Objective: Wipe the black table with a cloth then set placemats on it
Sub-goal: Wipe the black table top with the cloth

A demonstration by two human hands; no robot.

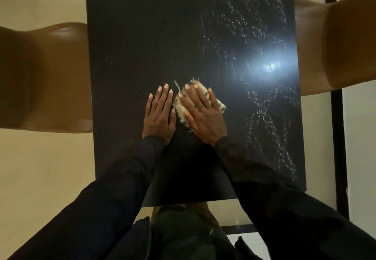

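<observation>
From the head camera, looking straight down, the black table (132, 46) runs from the near edge away to the far end of the view. Both arms reach out over it in dark sleeves (114, 188).

The left hand (159, 115) lies flat on the bare tabletop at the middle of the table. Its fingers are straight and close together, pointing away, and it holds nothing.

Just to its right, the right hand (203, 117) presses palm-down on the cloth (181, 110). Its fingers are straight and spread over the fabric rather than curled round it. The cloth is pale and beige, bunched under the palm. Its frayed edges show past the fingertips on the far side, past the thumb on the left and past the little finger on the right. Its outline is blurred. The left hand's thumb is next to the cloth's left edge; whether they touch cannot be told.

The right half of the table carries curving trails of fine wet droplets (254, 25), from the far end to the near right corner. A bright glare of a lamp (270, 66) sits among them, to the right of the cloth.

A brown chair (46, 76) stands at the table's left side, and another brown chair (335, 46) at its right. The floor (40, 168) is cream. A dark upright bar (335, 117) runs along the right, beyond the table's edge.
</observation>
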